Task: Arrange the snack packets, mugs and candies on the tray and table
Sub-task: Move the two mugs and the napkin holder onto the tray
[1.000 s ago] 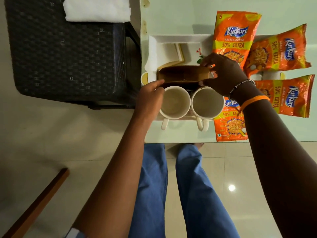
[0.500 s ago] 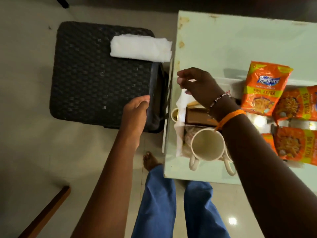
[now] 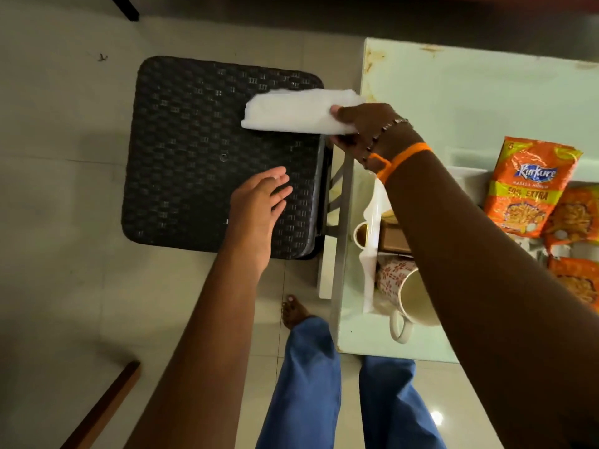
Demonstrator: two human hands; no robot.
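Head view: your right hand pinches the cloth's near end, its length running leftward; your left hand hovers open, empty.

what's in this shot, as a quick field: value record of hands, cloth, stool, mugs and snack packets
right hand: gripping white folded cloth
left hand: open, empty, over black woven stool
cloth: lying on the stool's far side
mugs: on the table near its front edge, partly hidden by the right arm
snack packets: orange, on the table's right side
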